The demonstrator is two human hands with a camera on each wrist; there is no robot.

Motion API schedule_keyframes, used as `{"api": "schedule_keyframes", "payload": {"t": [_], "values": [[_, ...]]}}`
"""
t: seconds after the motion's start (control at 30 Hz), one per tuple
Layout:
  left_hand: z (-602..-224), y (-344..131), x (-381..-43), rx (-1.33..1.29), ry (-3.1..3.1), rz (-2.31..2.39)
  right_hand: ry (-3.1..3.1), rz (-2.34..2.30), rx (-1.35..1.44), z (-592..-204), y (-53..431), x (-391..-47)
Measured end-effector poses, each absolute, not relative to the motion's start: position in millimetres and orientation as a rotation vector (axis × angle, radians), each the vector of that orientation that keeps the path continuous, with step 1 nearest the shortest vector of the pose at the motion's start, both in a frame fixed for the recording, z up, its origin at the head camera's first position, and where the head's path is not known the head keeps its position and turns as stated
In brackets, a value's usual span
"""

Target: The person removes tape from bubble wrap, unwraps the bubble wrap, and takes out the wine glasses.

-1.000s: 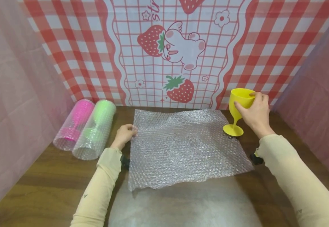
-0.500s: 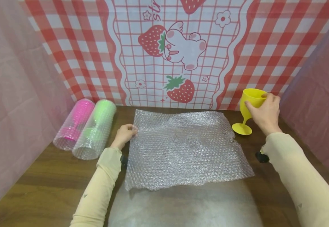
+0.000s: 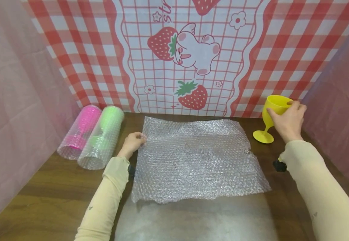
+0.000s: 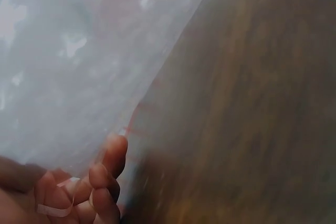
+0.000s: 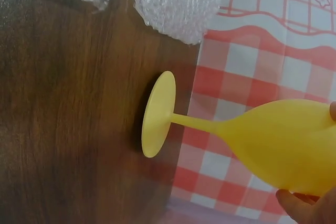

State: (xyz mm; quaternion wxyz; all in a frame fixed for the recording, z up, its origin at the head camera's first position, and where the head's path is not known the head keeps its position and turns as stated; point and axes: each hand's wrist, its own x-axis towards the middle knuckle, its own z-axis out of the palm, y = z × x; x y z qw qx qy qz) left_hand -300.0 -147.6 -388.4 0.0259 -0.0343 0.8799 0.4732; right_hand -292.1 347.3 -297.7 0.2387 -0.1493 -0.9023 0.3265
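Observation:
A yellow goblet [image 3: 274, 110] stands upright, or nearly so, at the back right of the table. My right hand [image 3: 290, 120] grips its bowl from the right, thumb on the near side; in the right wrist view the goblet's foot [image 5: 159, 114] is at or just above the wood, I cannot tell which. A sheet of bubble wrap [image 3: 195, 160] lies spread across the middle. At its left edge my left hand [image 3: 132, 143] pinches the plastic between thumb and fingers. The left wrist view shows the fingertips [image 4: 116, 148] at that edge.
Two bubble-wrap rolls lie side by side at the left, one around a pink goblet [image 3: 85, 122], the other around a green goblet [image 3: 108, 122]. A checkered strawberry cloth [image 3: 192, 53] hangs behind the wooden table [image 3: 42, 201]. Pink curtains flank both sides.
My right hand has carried the yellow goblet to the right, off the bubble wrap's right edge. The left hand keeps its place, while the sheet's near edge has settled slightly.

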Motion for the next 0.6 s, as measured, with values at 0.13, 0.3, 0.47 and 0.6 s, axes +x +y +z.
{"api": "schedule_keyframes", "payload": {"t": [0.13,0.3,0.47,0.6], "values": [[-388.5,-147.3,-300.9,-0.087,2.708,1.469,-2.453,0.899,-0.422,-298.6,352.2,-292.4],[-390.1,-147.6,-301.9,-0.071,2.698,1.476,-2.450,0.912,-0.457,-300.9,359.3,-293.7],[-390.3,-149.0,-302.0,-0.042,2.680,1.480,-2.452,0.917,-0.484,-303.3,365.9,-297.8],[-392.4,-151.3,-302.8,-0.031,2.701,1.469,-2.443,0.895,-0.493,-304.8,368.5,-301.4]]}}
